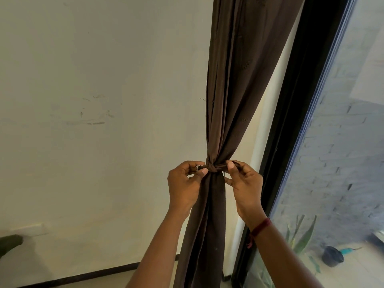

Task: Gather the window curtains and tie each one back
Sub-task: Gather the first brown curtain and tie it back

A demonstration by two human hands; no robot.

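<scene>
As left hand (184,185) and right hand (246,183) pinch tie (214,167), window (342,142) flanks curtain (239,80).

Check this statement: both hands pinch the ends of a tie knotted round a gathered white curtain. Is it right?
No: the head view shows the curtain is dark brown, not white. The left hand and right hand do pinch the ends of the knotted tie.

Both arms raised; left hand (184,183), right hand (246,182) pinch tie (215,167) (fingers (231,166) curled).

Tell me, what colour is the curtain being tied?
Dark brown; the curtain shows best in the head view, the only one.
</scene>
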